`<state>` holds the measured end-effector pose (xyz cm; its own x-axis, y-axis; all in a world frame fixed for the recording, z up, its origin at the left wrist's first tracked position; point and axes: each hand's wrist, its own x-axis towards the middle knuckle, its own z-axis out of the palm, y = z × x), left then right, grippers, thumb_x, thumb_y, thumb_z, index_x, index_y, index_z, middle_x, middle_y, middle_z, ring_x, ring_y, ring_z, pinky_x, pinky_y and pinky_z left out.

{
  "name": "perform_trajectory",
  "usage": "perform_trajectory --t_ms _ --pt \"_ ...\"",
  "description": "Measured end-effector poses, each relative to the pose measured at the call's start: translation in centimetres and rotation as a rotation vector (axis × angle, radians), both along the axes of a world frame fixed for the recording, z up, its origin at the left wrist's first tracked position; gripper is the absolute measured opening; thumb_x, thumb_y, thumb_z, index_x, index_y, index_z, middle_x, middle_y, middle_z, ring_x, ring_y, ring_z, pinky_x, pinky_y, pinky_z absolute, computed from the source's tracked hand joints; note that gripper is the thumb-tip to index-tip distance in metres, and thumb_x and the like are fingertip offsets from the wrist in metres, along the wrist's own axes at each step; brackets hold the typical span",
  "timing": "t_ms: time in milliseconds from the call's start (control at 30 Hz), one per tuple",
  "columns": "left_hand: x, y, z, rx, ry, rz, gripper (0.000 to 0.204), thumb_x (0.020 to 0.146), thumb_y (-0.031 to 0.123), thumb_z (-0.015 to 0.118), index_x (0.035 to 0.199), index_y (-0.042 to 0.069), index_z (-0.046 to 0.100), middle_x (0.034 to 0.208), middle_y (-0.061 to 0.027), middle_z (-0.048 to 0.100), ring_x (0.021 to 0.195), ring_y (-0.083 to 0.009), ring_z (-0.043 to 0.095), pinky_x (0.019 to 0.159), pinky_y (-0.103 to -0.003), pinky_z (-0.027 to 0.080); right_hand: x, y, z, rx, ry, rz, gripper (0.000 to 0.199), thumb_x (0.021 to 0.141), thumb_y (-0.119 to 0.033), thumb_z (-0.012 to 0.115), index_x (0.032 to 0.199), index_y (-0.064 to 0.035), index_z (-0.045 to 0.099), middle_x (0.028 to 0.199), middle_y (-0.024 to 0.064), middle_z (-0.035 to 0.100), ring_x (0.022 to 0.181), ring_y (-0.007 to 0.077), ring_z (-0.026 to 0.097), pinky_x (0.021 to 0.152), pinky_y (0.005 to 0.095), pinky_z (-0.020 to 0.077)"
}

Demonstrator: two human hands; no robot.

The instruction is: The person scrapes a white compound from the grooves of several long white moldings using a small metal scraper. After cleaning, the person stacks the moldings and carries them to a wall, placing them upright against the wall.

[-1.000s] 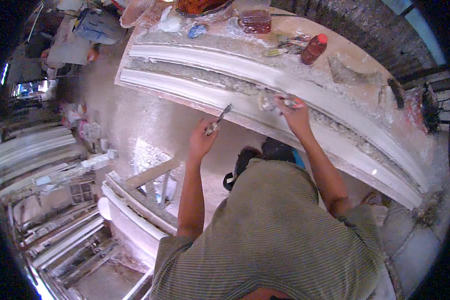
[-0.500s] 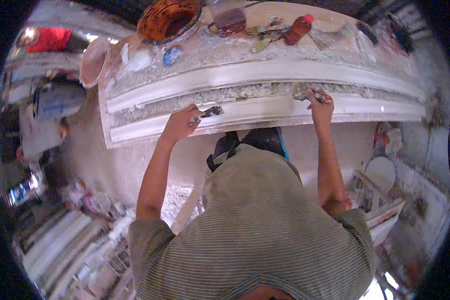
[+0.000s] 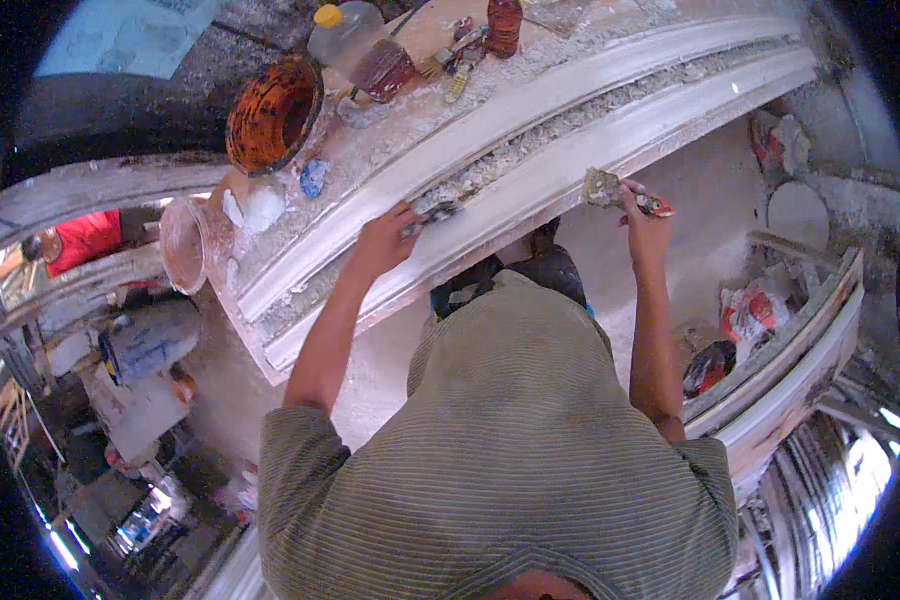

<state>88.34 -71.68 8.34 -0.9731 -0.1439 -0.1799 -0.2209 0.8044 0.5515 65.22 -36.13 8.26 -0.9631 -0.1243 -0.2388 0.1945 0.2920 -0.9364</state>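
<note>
A long white moulded board (image 3: 530, 165), with grey crumbly material in the strip between its raised faces, lies across the workbench. My left hand (image 3: 385, 243) is closed around a small dark-tipped tool (image 3: 436, 213) smeared with white; its exact kind is unclear. The tool's tip is over the near white face of the board, beside the crumbly strip. My right hand (image 3: 645, 230) grips a paintbrush (image 3: 602, 188) with a caked tan head and a reddish handle end. That brush head hovers at or just beyond the board's near edge.
On the bench stand an orange-black bucket (image 3: 270, 115), a yellow-capped jug (image 3: 355, 45) and a bottle of red liquid (image 3: 504, 28). Brushes (image 3: 458, 80) and a blue lump (image 3: 313, 178) lie nearby. A pinkish tub (image 3: 183, 243) is at the left end; wooden frames (image 3: 800, 350) stand at right.
My view has turned, so the board now slants up to the right. The paintbrush has gone from over the crumbly strip to the near edge. Both hands keep their tools.
</note>
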Motion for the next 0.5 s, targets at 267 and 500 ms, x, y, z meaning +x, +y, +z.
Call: perform_trajectory --t_ms 267,500 --pt "-2.6 0.7 0.3 -0.058 -0.023 -0.076 0.026 0.079 0.013 0.066 0.105 0.011 0.064 0.107 -0.0092 0.060 0.088 -0.0325 0.064 0.075 -0.042 0.054 -0.4 -0.5 0.6 -0.085 -0.006 -0.038 0.023 0.087 -0.018 0.072 0.101 -0.0003 0.072 0.087 0.0047 0.070 0.069 0.0097 0.061 0.052 0.0252 0.0470" --pt "-3.0 1.0 -3.8 0.001 0.186 -0.129 0.025 0.079 0.014 0.065 0.103 0.008 0.065 0.105 -0.0125 0.061 0.088 -0.0356 0.064 0.074 -0.045 0.053 -0.8 0.1 -0.3 -0.082 -0.058 -0.015 0.022 0.087 -0.018 0.072 0.100 0.0000 0.072 0.088 0.0057 0.070 0.070 0.0095 0.061 0.052 0.0244 0.0468"
